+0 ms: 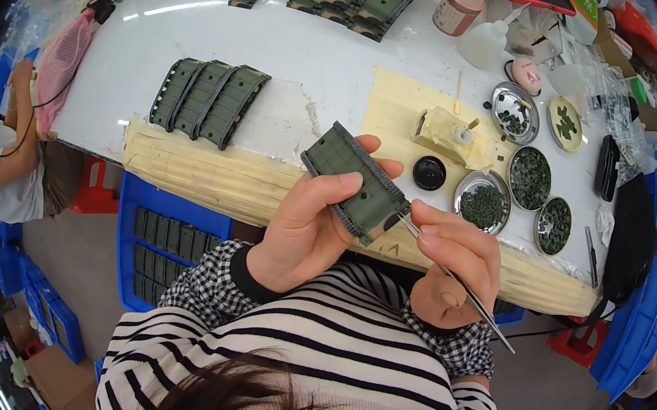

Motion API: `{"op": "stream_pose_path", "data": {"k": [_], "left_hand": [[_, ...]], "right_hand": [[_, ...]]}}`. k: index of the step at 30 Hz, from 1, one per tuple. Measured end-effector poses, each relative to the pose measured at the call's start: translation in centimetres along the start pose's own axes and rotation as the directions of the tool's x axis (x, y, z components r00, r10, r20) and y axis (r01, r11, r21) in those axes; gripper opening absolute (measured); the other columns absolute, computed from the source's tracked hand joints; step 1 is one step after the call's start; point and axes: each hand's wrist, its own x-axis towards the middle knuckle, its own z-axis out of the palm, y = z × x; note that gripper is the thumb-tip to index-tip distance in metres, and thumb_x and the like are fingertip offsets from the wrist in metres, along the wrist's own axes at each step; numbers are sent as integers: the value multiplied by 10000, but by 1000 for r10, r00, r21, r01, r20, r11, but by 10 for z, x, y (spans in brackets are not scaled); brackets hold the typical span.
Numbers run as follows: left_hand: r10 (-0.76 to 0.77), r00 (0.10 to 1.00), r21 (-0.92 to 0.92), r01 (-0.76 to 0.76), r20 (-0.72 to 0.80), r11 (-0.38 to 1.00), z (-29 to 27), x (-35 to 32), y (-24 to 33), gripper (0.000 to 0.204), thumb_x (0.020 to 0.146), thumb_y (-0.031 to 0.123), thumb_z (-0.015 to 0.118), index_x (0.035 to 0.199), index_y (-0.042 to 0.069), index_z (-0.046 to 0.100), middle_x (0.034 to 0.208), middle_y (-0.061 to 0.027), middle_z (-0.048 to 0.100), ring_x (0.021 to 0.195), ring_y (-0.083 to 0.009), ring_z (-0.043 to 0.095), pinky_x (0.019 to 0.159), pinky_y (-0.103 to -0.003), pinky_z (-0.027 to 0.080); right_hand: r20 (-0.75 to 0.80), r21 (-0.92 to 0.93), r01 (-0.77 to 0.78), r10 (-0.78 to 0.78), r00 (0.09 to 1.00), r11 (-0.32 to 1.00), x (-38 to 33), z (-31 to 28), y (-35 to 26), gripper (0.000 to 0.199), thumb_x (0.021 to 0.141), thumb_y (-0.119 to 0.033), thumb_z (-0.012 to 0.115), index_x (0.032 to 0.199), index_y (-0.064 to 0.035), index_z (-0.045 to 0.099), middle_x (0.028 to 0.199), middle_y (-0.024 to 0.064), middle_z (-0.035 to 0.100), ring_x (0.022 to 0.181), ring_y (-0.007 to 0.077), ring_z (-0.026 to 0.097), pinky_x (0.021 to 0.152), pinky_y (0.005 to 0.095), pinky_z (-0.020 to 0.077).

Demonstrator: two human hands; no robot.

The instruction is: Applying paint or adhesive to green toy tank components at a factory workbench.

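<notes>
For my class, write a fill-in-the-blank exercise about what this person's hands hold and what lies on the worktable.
1. The left hand holds a flat green panel above the table's ____ edge.
2. The right hand holds metal ____, their tips at the panel's lower end.
3. The round metal dishes to the person's right hold small ____ pieces.
4. Three ribbed green panels lie side by side to the ____ of the held one.

Missing words: near; tweezers; green; left

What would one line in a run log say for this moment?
left hand: holds green ribbed part | right hand: holds tweezers, tips at part's edge | nearby: round dishes of green bits, black cap
</notes>
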Motion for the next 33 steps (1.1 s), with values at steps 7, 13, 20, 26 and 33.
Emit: {"op": "stream_pose_path", "data": {"k": [7, 13, 20, 26, 33], "left_hand": [[-7, 1000, -9, 7, -2, 1000, 0, 1, 1, 414, 922, 103, 483, 1323, 59, 387, 1237, -168, 539, 1057, -199, 593, 894, -347, 520], [6, 1000, 21, -6, -19, 1000, 3, 1, 1, 414, 919, 102, 489, 1318, 58, 390, 1232, -169, 541, 1055, -200, 593, 893, -346, 519], [24, 999, 21, -23, -35, 1000, 3, 1, -1, 414, 925, 110, 486, 1322, 65, 378, 1236, -161, 540, 1052, -199, 594, 889, -343, 519], [52, 998, 14, -52, -47, 999, 4, 0, -6, 412, 929, 118, 487, 1322, 77, 372, 1244, -151, 535, 1053, -193, 593, 868, -334, 526], [52, 997, 11, -52, -53, 999, 4, 0, -7, 411, 931, 121, 485, 1323, 83, 369, 1245, -148, 532, 1045, -187, 591, 837, -326, 532]], "right_hand": [[60, -79, 8, -3, 998, 997, 2, -4, -3, 299, 916, -182, 593, 1114, 43, 597, 1094, 180, 586, 1070, 342, 609, 901, 371, 506], [124, -117, 2, 12, 992, 993, 5, -8, -7, 339, 892, -179, 622, 1152, 35, 578, 1119, 174, 575, 1107, 343, 586, 923, 380, 494], [119, -167, 9, 11, 993, 986, 5, -6, -8, 279, 920, -139, 578, 1139, 34, 581, 1105, 174, 575, 1088, 351, 598, 916, 391, 501], [9, -173, 69, -69, 998, 983, 0, 6, -1, 257, 952, -128, 514, 1109, 67, 573, 1066, 196, 574, 1029, 390, 620, 872, 406, 537], [-15, -191, 98, -103, 995, 977, 0, 10, 0, 263, 955, -130, 511, 1094, 85, 568, 1049, 205, 575, 1014, 401, 622, 863, 415, 545]]}}
